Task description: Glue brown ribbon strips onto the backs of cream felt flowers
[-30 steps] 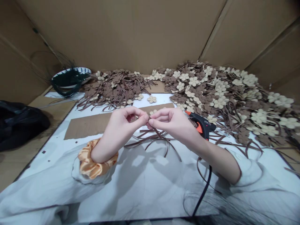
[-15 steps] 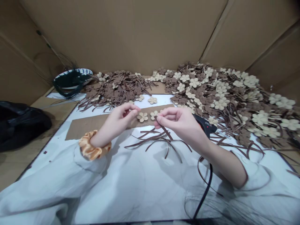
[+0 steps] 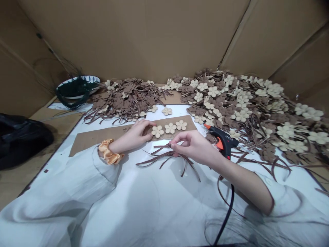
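Observation:
My right hand (image 3: 191,145) is closed in a pinch on the end of a thin brown strip (image 3: 170,144), just above several loose brown strips (image 3: 167,156) on the white board. My left hand (image 3: 138,133) rests on the cardboard piece (image 3: 95,137), thumb and forefinger apart, at the left side of a cream flower (image 3: 157,131). Whether its fingertips touch that flower I cannot tell. Two more cream flowers, a middle one (image 3: 170,128) and a right one (image 3: 181,125), lie in a row on the cardboard. A black and orange glue gun (image 3: 224,140) stands right of my right hand.
Heaps of brown and cream flowers (image 3: 226,96) cover the back right, and a brown flower pile with strips (image 3: 128,96) the back left. A bowl (image 3: 91,79) with dark green strands and a black bag (image 3: 23,140) are at left. The glue gun's cable (image 3: 227,212) runs frontward.
My right hand has drawn down toward the front, uncovering the right-hand flowers and the glue gun. My left hand has lowered beside the left flower.

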